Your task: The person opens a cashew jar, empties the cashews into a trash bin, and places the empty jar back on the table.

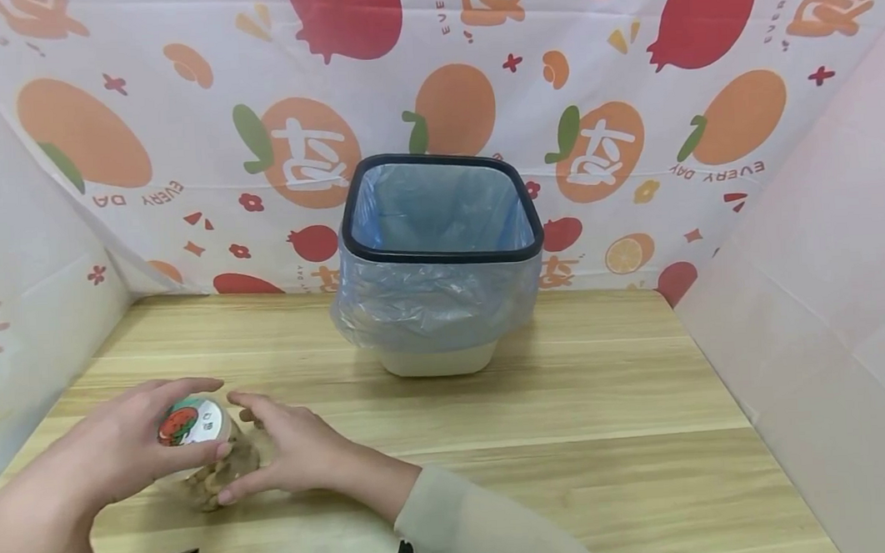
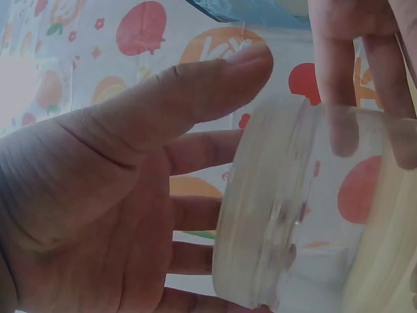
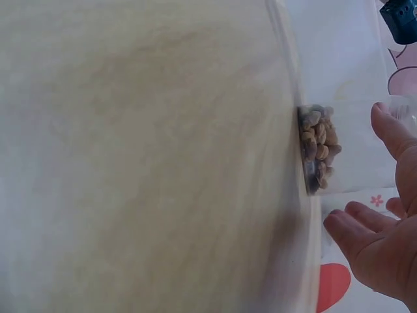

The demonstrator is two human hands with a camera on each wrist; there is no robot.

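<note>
Head cam: above, looks fwd and down over the bench [image 1: 539,405] toward the bin [image 1: 442,260] and printed backdrop. Left wrist cam: very close, faces across the palm at the jar [image 2: 306,208]. Right wrist cam: low, rotated, skims the bench. All three share the jar.

My head view: a light wooden table [image 1: 584,403] fills the lower frame. A white cloth [image 1: 181,156] printed with oranges and pomegranates spans the top as backdrop. Plain white panels [image 1: 826,290] close the left and right sides. Lighting is even.
</note>
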